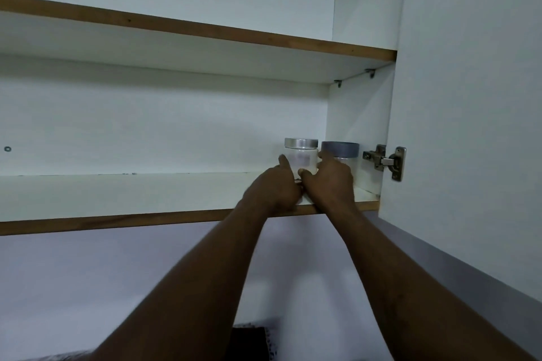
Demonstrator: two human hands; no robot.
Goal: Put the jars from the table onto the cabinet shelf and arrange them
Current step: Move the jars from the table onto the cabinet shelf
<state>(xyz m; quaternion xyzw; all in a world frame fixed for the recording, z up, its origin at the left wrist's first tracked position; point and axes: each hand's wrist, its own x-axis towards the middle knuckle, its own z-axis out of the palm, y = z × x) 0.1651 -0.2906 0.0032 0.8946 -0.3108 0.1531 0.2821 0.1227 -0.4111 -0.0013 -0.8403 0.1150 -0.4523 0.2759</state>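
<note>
A clear jar with a silver lid stands upright on the lower cabinet shelf, near its right end. To its right, in the corner, stands a jar with a grey lid. My left hand touches the silver-lidded jar's left side with a raised finger. My right hand rests against that jar's right side, with its fingers reaching between the two jars. Both hands hide the jars' lower parts. Whether either hand grips the jar is unclear.
The cabinet door stands open at the right, with a metal hinge by the grey-lidded jar. An upper shelf runs above. A dark patterned cloth shows at the bottom edge.
</note>
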